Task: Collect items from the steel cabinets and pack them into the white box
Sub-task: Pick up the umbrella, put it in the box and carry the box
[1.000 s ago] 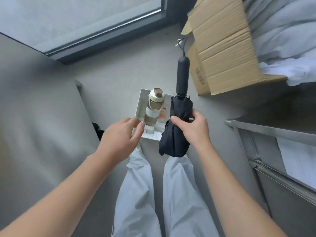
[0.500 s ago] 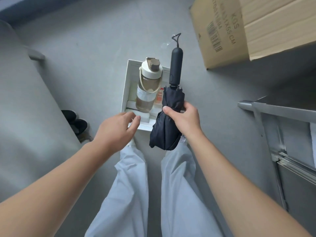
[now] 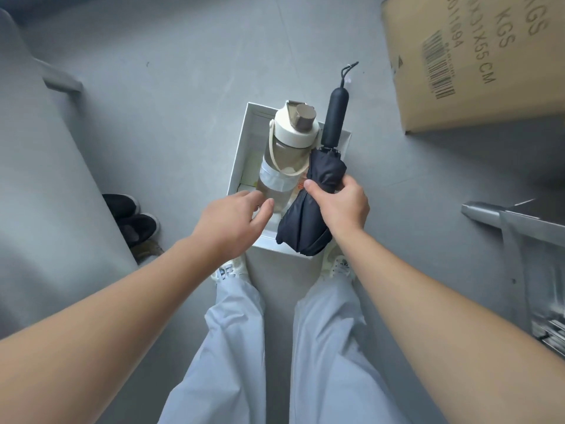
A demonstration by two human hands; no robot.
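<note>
The white box point(image 3: 244, 139) sits open on the grey floor in front of my feet. A clear water bottle point(image 3: 284, 154) with a cream lid and strap stands in it. Small items lie at the bottom, mostly hidden. My right hand point(image 3: 342, 206) grips a folded black umbrella point(image 3: 318, 191) around its canopy, handle pointing away, over the box's right side. My left hand point(image 3: 232, 221) hovers with fingers extended over the box's near left corner, close to the bottle's base; I cannot tell if it touches it.
A big cardboard carton point(image 3: 477, 56) stands at the upper right. A steel cabinet edge point(image 3: 513, 218) juts in from the right. Dark shoes point(image 3: 131, 215) lie by a grey surface on the left.
The view has dropped closer to the box. My right hand has brought the umbrella lower over the box's right side, and my left hand has reached forward toward the bottle.
</note>
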